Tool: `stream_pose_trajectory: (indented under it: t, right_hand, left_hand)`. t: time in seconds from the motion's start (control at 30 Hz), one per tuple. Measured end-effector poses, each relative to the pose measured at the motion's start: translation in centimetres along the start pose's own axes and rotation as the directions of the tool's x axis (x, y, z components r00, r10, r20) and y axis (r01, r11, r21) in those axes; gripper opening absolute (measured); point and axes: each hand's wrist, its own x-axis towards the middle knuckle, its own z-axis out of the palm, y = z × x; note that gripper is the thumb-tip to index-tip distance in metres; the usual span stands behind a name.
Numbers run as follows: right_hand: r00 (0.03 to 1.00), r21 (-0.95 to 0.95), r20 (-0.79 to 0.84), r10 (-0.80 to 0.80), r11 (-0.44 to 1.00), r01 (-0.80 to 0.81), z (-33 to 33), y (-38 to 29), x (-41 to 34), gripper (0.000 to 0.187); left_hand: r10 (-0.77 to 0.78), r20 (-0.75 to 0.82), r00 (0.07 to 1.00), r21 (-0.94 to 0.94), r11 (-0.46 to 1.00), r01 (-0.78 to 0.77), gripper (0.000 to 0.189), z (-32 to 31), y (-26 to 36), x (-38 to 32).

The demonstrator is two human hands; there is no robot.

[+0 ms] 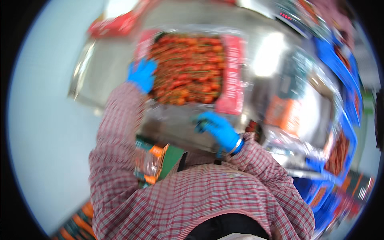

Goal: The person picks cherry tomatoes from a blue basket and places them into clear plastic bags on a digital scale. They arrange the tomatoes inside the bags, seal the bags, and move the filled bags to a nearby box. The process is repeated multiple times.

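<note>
A box of small red and orange tomatoes (189,69) on thin stems lies before me on a metal table (103,64), with pink-red printed flaps (231,72) and clear plastic film around it. My left hand (142,75), in a blue glove, rests with spread fingers at the left edge of the tomatoes. Below the box's lower right corner is my right hand (217,127), also blue-gloved, its fingers curled. Something small and dark shows at its fingertips; blur hides whether it is held.
To the right stand a film-covered carton with green and orange print (283,111) and blue crates (345,141) of red produce. A red package (112,27) lies at the upper left. A digital display (286,16) is at the upper right, near a person's pink sleeve (333,13).
</note>
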Motion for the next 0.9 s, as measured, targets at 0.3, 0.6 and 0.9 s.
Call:
stream_pose_trajectory:
  t: [0.3,0.6,0.9]
  right_hand:
    - [0.993,-0.245,-0.098,-0.059,0.969,0.034,-7.8,-4.3,-25.3,0.037]
    - [0.583,-0.323,-0.812,-0.029,0.854,-0.408,-30.4,-12.8,-56.2,0.034]
    - [0.622,-0.700,-0.709,0.333,-0.229,-0.676,-58.3,-4.9,-62.1,0.054]
  left_hand:
    - [-0.091,-0.365,0.927,-0.084,0.994,0.065,0.056,3.0,3.1,-0.1]
    - [-0.188,-0.218,0.958,-0.686,0.727,-0.013,0.046,-12.5,12.5,4.1]
    - [0.824,-0.223,0.521,-0.633,0.285,-0.720,0.050,-34.2,67.0,10.0]
